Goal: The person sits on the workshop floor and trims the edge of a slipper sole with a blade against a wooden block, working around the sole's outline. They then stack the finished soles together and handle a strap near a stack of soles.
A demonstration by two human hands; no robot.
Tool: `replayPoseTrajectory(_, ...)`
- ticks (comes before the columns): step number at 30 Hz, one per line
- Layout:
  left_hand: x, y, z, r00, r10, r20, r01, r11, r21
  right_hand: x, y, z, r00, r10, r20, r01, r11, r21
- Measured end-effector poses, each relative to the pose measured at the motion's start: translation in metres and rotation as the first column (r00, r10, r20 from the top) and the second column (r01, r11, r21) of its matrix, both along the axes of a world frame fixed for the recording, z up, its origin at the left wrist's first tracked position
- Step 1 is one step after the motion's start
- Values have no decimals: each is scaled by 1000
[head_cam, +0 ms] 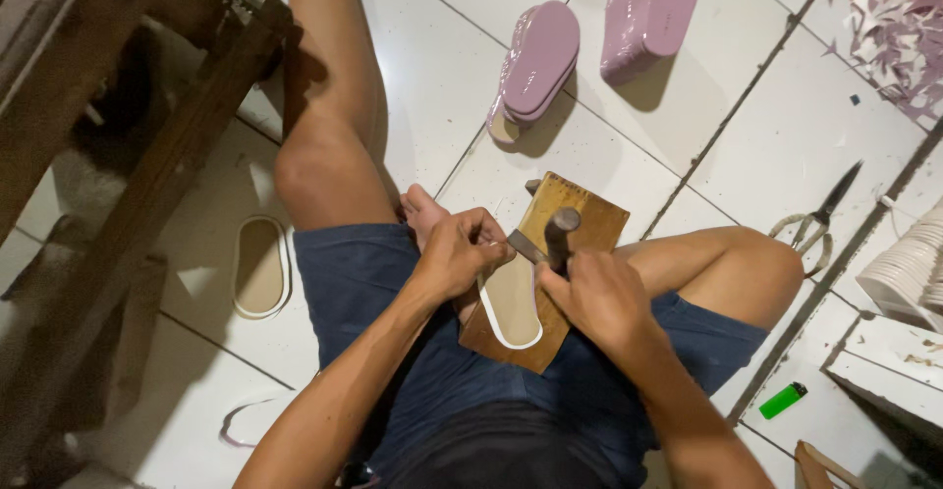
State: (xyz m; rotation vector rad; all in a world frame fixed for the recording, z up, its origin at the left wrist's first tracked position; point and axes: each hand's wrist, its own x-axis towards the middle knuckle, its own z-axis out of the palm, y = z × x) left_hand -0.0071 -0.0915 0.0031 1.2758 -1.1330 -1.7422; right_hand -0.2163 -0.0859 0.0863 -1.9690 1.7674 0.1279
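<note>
Wood, brown and worn, is what I work on: a small board [580, 219] propped across my lap, its far end toward the white tiled floor [786, 145]. On the board lies a tan shoe sole [511, 302] with a pale rim. My left hand [457, 251] is closed, its fingers curled over the near edge of the sole and pinching it against the board. My right hand [594, 298] is wrapped tight round the dark handle of a hammer [550, 239], whose metal head rests at the sole's upper end, just beside my left fingertips.

Beyond the board, on the tiles, lie two stacks of pink soles [540, 67], side by side. To my right a pair of scissors [820, 219] lies near a grout line, and closer to me a green lighter [783, 401]. To my left another tan sole [260, 266] lies flat on the floor beside a rough wooden bench [128, 145].
</note>
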Motion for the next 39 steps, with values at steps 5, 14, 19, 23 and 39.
replayPoseTrajectory(5, 2, 0, 4, 933, -153, 325, 203, 971, -127, -2, -10, 8, 1000, -19, 19, 18, 999, 27)
replayPoseTrajectory(14, -2, 1, 2, 967, -117, 228, 140, 986, -90, -3, -10, 8, 1000, -15, 26, 14, 1000, 25)
replayPoseTrajectory(19, -8, -1, 0, 954, -105, 282, 157, 973, -169, -3, -11, 1, 1000, -20, 19, 20, 1000, 4)
replayPoseTrajectory(23, -9, -2, 1, 967, -27, 254, 52, 994, -91, -7, -6, 0, 1000, 0, 11, 0, 1000, 15)
replayPoseTrajectory(39, -11, -5, 2, 943, -194, 270, 222, 972, -74, -20, -17, 3, 995, 17, 98, -8, 996, -86)
